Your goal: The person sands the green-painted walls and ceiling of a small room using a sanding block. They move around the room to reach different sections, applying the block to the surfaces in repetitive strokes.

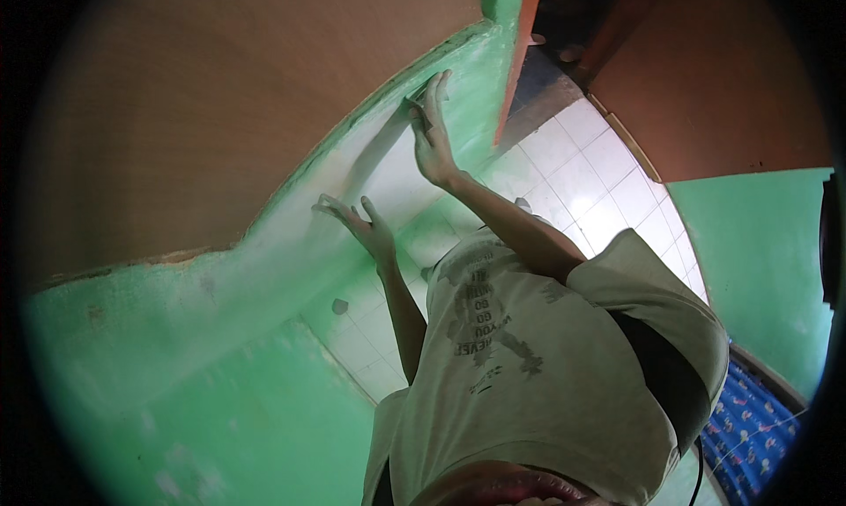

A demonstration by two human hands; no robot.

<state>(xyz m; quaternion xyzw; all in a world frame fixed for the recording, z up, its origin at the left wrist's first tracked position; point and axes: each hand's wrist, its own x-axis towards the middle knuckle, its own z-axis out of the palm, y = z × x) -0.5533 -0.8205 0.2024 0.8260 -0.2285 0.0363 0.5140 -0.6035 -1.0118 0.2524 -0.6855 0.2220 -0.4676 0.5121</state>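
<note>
Before me stands a green wall [456, 133] with a broad whitish, smoothed patch [396, 166] on it. My right hand [433, 136] lies against the upper part of this patch, fingers stretched out together. Between its fingers and the wall shows a thin greyish sheet [416, 99], mostly hidden by the hand; its material is unclear. My left hand [363, 227] is lower and to the left, its fingers spread and thumb raised. Its fingertips are at the whitish surface, and nothing shows in it. Both hands look pale with dust.
A brown wooden panel [218, 109] borders the wall's rough upper edge. To the right is an orange door frame [517, 63], with white floor tiles [581, 156] below and a brown door [714, 90]. A small dark piece [340, 306] lies on the floor. Blue patterned cloth [753, 427] is at lower right.
</note>
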